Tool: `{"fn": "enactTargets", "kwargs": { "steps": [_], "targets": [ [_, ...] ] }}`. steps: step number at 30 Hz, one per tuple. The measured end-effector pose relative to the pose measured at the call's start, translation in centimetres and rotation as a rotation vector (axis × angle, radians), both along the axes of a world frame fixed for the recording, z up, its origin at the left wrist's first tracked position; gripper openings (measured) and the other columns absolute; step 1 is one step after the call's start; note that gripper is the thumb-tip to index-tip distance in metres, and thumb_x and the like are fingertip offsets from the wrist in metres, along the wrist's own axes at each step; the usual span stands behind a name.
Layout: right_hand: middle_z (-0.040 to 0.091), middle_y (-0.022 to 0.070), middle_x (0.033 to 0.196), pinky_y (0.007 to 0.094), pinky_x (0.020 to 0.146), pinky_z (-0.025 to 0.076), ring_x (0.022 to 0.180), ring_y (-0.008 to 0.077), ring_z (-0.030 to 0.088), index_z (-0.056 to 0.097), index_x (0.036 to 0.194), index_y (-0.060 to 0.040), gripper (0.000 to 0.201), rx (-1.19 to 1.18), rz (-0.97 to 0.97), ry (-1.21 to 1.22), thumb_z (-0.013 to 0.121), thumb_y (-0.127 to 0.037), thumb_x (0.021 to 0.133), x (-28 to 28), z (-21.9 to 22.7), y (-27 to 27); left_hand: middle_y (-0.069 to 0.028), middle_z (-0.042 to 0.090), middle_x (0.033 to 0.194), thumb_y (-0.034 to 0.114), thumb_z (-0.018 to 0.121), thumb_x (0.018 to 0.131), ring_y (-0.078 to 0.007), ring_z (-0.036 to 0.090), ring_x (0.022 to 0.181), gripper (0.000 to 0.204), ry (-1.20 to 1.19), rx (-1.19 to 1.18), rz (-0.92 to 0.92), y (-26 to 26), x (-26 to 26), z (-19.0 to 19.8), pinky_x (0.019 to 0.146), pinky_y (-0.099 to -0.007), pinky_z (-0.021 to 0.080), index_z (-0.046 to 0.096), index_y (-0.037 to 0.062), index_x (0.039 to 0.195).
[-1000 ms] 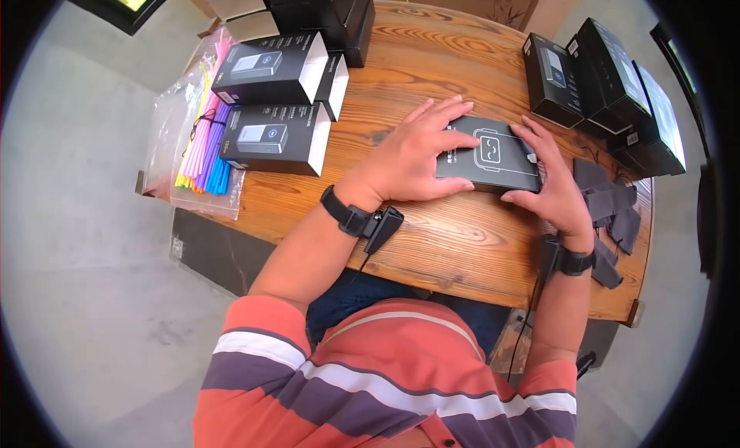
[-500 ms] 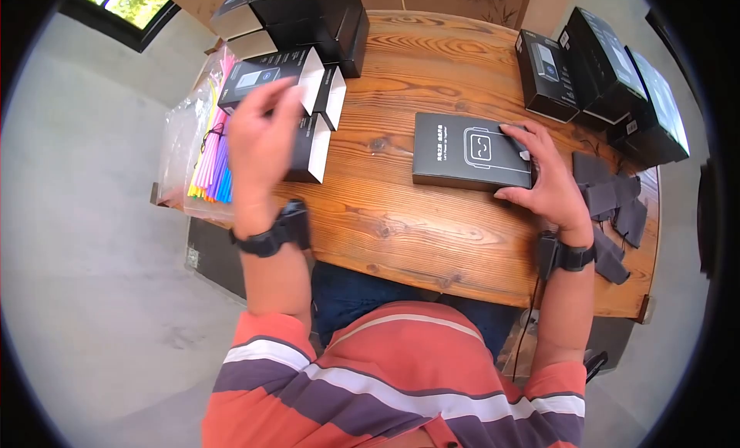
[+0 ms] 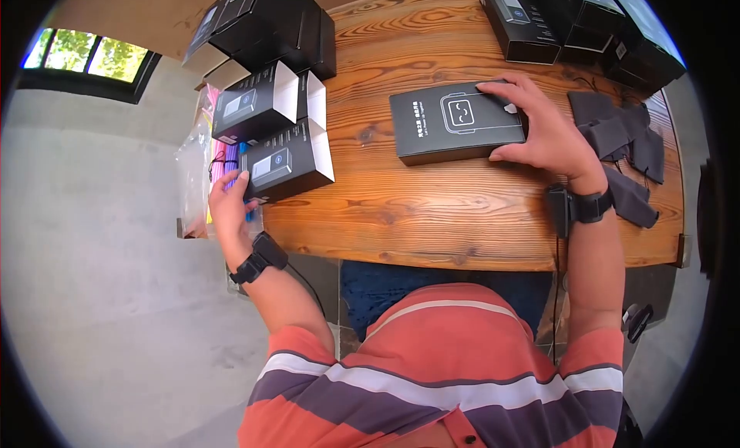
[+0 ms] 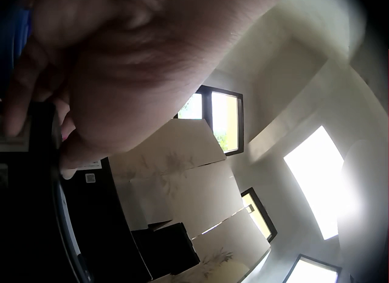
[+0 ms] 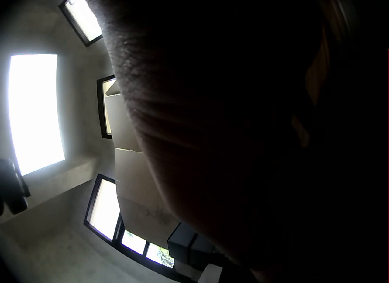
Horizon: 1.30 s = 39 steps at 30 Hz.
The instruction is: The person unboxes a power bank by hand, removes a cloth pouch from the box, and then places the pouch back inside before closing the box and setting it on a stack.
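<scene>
A flat black box [image 3: 432,124] with a line-drawn smiling face lies on the wooden table in the head view. My right hand [image 3: 543,128] grips its right end, thumb along the near side and fingers over the far edge. At the left, my left hand [image 3: 229,205] holds the left end of the lower black carton [image 3: 297,159], which has a picture of a device on it and a white right end. In the left wrist view the thumb and fingers of the left hand [image 4: 121,70] lie around a dark box edge. The right wrist view is mostly dark hand.
Another carton [image 3: 247,109] rests on the held one, with larger black boxes [image 3: 270,32] behind. A plastic bag [image 3: 193,171] with colourful sticks lies beside them. More black boxes [image 3: 528,36] stand at the back right, and dark grey cloth pouches [image 3: 617,132] lie right of my right hand.
My left hand has left the flat box, swung left and taken hold of the lower carton's left end. My right hand has stayed on the flat box. The head view has shifted.
</scene>
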State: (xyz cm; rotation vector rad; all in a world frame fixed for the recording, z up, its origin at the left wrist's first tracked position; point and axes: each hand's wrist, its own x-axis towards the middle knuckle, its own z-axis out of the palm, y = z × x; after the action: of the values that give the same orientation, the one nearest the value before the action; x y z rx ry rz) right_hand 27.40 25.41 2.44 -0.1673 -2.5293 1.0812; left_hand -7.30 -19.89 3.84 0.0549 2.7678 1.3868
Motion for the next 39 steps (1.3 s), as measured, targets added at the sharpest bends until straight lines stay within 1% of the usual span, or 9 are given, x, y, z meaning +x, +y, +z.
{"fn": "enactTargets", "kwargs": {
  "steps": [2, 5, 10, 11, 15, 21, 25, 32, 39],
  "targets": [
    [0.058, 0.015, 0.15, 0.0417, 0.116, 0.052, 0.136, 0.0367, 0.061, 0.063, 0.156, -0.0121, 0.092, -0.016, 0.005, -0.005, 0.098, -0.013, 0.071, 0.0, 0.1, -0.1, -0.0047, 0.077, 0.106, 0.028, 0.083, 0.104, -0.0129, 0.07, 0.085, 0.037, -0.126, 0.209, -0.019, -0.2, 1.0, 0.2, 0.061, -0.0271, 0.057, 0.074, 0.003, 0.13],
    [0.059, 0.0145, 0.149, 0.0409, 0.116, 0.052, 0.135, 0.0356, 0.061, 0.063, 0.155, -0.012, 0.091, -0.029, 0.01, 0.007, 0.098, -0.012, 0.071, 0.0, -0.1, 0.0, -0.0016, 0.076, 0.098, 0.026, 0.081, 0.106, -0.012, 0.071, 0.084, 0.027, -0.221, 0.272, -0.113, 0.3, 2.6, 0.4, 0.063, -0.0272, 0.058, 0.074, 0.0048, 0.12],
    [0.058, 0.0116, 0.149, 0.0408, 0.117, 0.051, 0.14, 0.031, 0.059, 0.065, 0.154, -0.0133, 0.088, -0.21, 0.038, 0.046, 0.098, -0.012, 0.072, 0.2, -0.2, 0.1, -0.0013, 0.076, 0.098, 0.023, 0.078, 0.108, -0.0111, 0.073, 0.084, 0.017, -0.256, 0.472, -0.382, 4.6, 4.2, 0.1, 0.068, -0.0298, 0.062, 0.068, 0.0103, 0.104],
    [0.057, 0.0104, 0.15, 0.0409, 0.118, 0.05, 0.142, 0.0293, 0.058, 0.066, 0.154, -0.0137, 0.087, -0.32, 0.042, 0.069, 0.099, -0.012, 0.073, 0.4, 0.1, 0.1, -0.0013, 0.076, 0.098, 0.023, 0.078, 0.108, -0.0111, 0.073, 0.084, 0.017, -0.258, 0.479, -0.389, 5.7, 4.2, 0.3, 0.068, -0.0298, 0.062, 0.068, 0.0103, 0.104],
    [0.055, 0.0095, 0.155, 0.0416, 0.121, 0.048, 0.146, 0.0278, 0.055, 0.067, 0.153, -0.0144, 0.087, -0.274, -0.022, 0.11, 0.1, -0.015, 0.073, 1.0, 0.6, 1.3, -0.0025, 0.076, 0.101, 0.022, 0.075, 0.11, -0.0131, 0.073, 0.088, 0.013, -0.273, 0.53, -0.507, 9.1, 3.4, 1.9, 0.074, -0.0328, 0.064, 0.069, 0.011, 0.106],
    [0.053, 0.0103, 0.161, 0.0418, 0.123, 0.046, 0.148, 0.0281, 0.055, 0.067, 0.154, -0.0157, 0.089, -0.28, -0.013, 0.162, 0.101, -0.02, 0.072, 1.9, 0.5, 3.3, -0.0028, 0.077, 0.098, 0.019, 0.073, 0.109, -0.0129, 0.074, 0.083, 0.012, -0.313, 0.633, -0.618, 12.6, 2.6, 4.2, 0.071, -0.0318, 0.066, 0.068, 0.0099, 0.103],
    [0.05, 0.0107, 0.165, 0.042, 0.124, 0.047, 0.15, 0.0276, 0.054, 0.067, 0.155, -0.0173, 0.089, -0.188, -0.056, 0.213, 0.101, -0.014, 0.073, 2.3, 0.6, 3.8, -0.0005, 0.076, 0.098, 0.018, 0.073, 0.108, -0.0111, 0.074, 0.083, 0.012, -0.316, 0.654, -0.639, 14.4, 2.0, 4.7, 0.067, -0.0312, 0.064, 0.066, 0.0132, 0.1],
    [0.042, 0.0136, 0.172, 0.0432, 0.128, 0.046, 0.154, 0.0287, 0.052, 0.065, 0.157, -0.021, 0.092, -0.136, -0.132, 0.239, 0.099, -0.004, 0.074, 2.7, 0.8, 4.1, 0.0, 0.076, 0.097, 0.017, 0.071, 0.108, -0.0108, 0.074, 0.082, 0.012, -0.369, 0.69, -0.69, 17.0, 0.2, 3.9, 0.062, -0.0305, 0.061, 0.065, 0.0142, 0.098],
    [0.044, 0.0119, 0.17, 0.0429, 0.129, 0.046, 0.154, 0.0272, 0.052, 0.065, 0.157, -0.0197, 0.092, -0.126, -0.171, 0.196, 0.099, -0.004, 0.073, 2.7, 0.8, 4.4, -0.0009, 0.075, 0.094, 0.016, 0.067, 0.11, -0.0113, 0.072, 0.08, 0.012, -0.387, 0.794, -0.678, 18.3, -0.2, 1.2, 0.058, -0.0288, 0.056, 0.066, 0.0125, 0.099]
  ]
}}
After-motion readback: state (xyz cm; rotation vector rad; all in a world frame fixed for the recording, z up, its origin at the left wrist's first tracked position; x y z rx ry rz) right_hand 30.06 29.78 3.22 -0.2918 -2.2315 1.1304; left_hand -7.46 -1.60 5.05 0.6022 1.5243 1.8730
